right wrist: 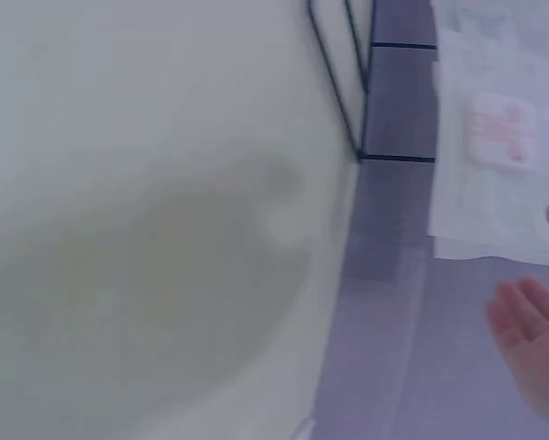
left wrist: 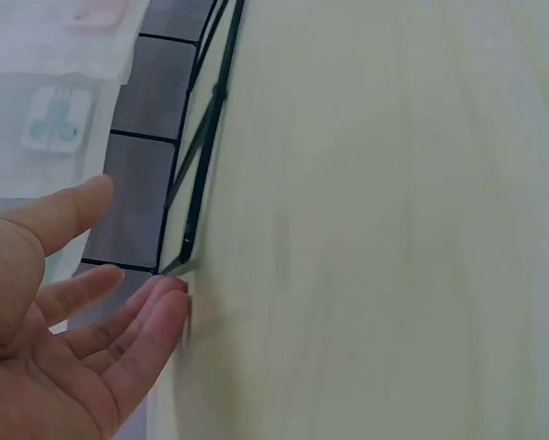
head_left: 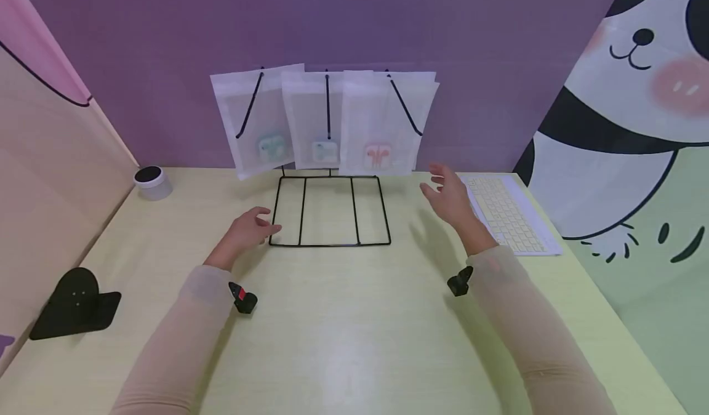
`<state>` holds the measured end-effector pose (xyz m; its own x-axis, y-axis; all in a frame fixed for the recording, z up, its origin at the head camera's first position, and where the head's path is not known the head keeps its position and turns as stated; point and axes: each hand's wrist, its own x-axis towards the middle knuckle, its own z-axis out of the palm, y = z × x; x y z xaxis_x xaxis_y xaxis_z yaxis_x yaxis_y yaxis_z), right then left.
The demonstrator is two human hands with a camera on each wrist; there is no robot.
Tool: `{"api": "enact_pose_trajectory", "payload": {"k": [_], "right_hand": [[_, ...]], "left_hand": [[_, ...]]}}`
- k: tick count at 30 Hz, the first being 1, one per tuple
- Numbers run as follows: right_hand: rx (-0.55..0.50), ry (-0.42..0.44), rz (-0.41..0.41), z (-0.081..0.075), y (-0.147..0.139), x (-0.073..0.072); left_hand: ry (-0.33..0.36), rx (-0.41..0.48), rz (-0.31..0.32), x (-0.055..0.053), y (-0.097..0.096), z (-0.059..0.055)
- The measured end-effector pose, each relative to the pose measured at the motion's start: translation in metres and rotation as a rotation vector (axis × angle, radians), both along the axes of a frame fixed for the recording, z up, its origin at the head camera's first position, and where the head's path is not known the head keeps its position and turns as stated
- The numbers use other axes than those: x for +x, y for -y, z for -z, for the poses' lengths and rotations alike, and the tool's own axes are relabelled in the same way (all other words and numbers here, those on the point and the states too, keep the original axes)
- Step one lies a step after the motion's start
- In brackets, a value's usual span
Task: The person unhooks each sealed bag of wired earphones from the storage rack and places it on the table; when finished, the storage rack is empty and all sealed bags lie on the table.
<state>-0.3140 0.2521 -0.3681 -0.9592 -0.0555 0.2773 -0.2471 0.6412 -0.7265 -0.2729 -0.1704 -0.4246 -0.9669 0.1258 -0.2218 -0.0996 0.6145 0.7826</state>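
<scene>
A black wire display rack point(head_left: 329, 245) stands on the table, its base toward me. From its hooks hang white translucent bags: a left bag point(head_left: 232, 104) with teal earphones point(head_left: 272, 148) in a small case, a middle bag point(head_left: 304, 104) with pale blue earphones point(head_left: 324, 152), and a right bag point(head_left: 365, 113) with pink earphones point(head_left: 378, 156). My left hand point(head_left: 248, 229) is at the base's left front corner, fingers loosely bent and holding nothing; whether it touches the wire I cannot tell. My right hand point(head_left: 447, 194) hovers right of the bags, holding nothing, its fingers relaxed.
A white keyboard point(head_left: 506, 212) lies on the table at the right. At the back left stands a white jar with a black top point(head_left: 153, 183). A black bracket-like stand point(head_left: 77, 304) sits at the left edge. A purple wall point(head_left: 360, 21) rises behind the rack.
</scene>
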Motion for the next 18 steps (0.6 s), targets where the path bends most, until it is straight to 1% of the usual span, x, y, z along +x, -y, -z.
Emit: {"api": "enact_pose_trajectory", "payload": {"k": [4, 8, 11, 14, 18], "right_hand": [[-0.099, -0.101, 0.058, -0.016, 0.006, -0.01], [-0.175, -0.144, 0.101, -0.031, 0.013, -0.022], [-0.195, -0.163, 0.124, -0.041, 0.018, -0.028], [-0.203, -0.205, 0.135, -0.05, 0.022, -0.032], [-0.243, -0.282, 0.116, -0.062, 0.025, -0.039]], "left_hand": [[0.032, 0.059, 0.012, 0.0, 0.001, 0.005], [0.047, 0.101, 0.007, 0.0, 0.004, 0.009], [0.058, 0.115, 0.013, 0.0, 0.005, 0.01], [0.052, 0.101, 0.033, -0.001, 0.004, 0.01], [0.038, 0.088, 0.048, -0.003, 0.003, 0.011]]}}
